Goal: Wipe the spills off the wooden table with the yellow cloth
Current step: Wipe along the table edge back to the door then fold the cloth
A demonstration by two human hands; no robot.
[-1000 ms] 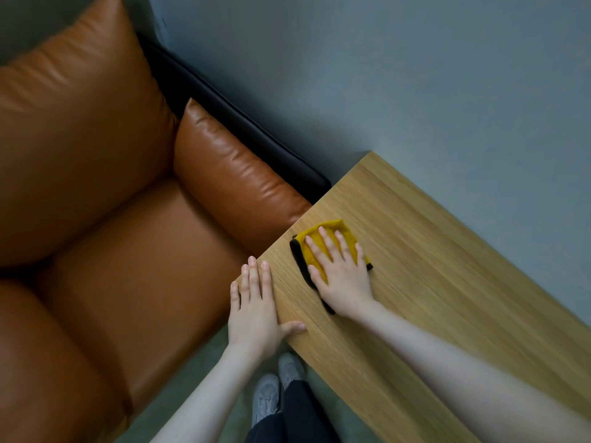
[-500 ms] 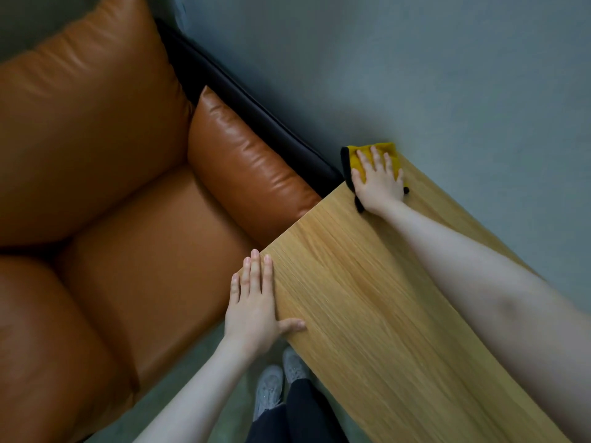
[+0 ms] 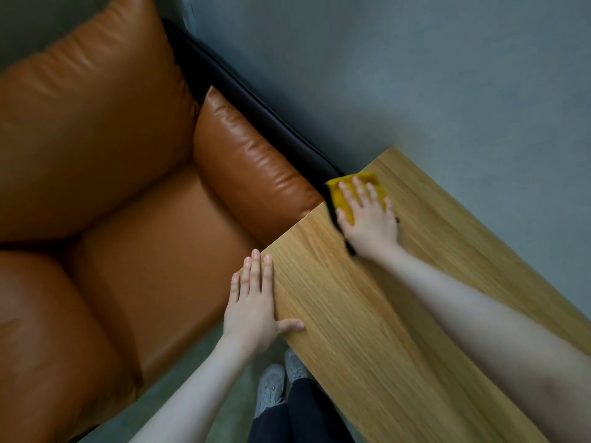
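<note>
Right hand lies flat, fingers spread and released, pressing the yellow cloth onto the wooden desk near its far edge, beside the orange sofa. Left hand rests open along the desk's near corner, gripping nothing, thumb on the wood.

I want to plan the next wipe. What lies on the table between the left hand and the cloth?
Only bare wood. In the head view, the table shows nothing between the left hand and the cloth under the right hand.
</note>
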